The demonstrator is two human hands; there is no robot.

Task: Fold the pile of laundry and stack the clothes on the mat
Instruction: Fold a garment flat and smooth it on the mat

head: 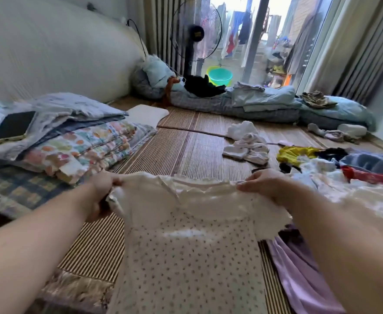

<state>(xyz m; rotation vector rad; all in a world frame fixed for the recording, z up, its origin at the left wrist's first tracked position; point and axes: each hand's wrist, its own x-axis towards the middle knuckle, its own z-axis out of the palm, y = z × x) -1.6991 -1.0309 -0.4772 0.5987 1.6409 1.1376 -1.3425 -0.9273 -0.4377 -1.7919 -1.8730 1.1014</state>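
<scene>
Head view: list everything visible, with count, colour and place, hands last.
dress: one, white with small dots, held up at centre over the mat
mat: one, brown striped, covering the floor
laundry pile: one, mixed yellow, red, white, black, grey, at right
lilac cloth: one, lower right
white pieces: a few, on the mat right of centre
bedding stack: one, floral and blue, at left
phone: one, dark, on the bedding stack
fan: one, black, by the window
basin: one, green, behind the fan
blue bedding: a row, along the far edge
left hand: grips the dress's left shoulder
right hand: grips the dress's right shoulder
</scene>
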